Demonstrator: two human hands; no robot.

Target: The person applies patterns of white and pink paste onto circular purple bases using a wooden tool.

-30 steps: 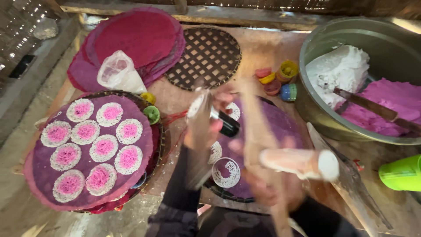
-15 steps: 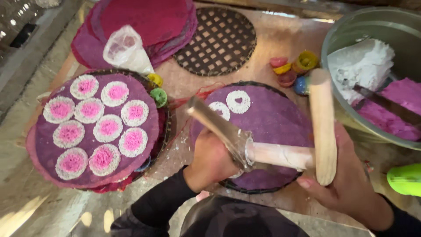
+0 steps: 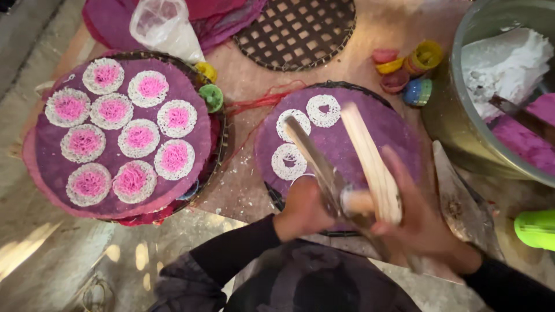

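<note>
Noodle press (image 3: 347, 196): gripped by left hand (image 3: 303, 211) and right hand (image 3: 422, 231), fingers wrapped round its handles, above purple tray (image 3: 393, 133). Step: pressing white rings (image 3: 289, 162). Next needs steady squeeze over bare cloth.

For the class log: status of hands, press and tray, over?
Left hand and right hand grip wooden press. Purple tray: three white rings. Nothing blocking.

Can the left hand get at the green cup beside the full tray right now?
Probably not at once: the left hand grips the press, though the way to the green cup looks open.
</note>
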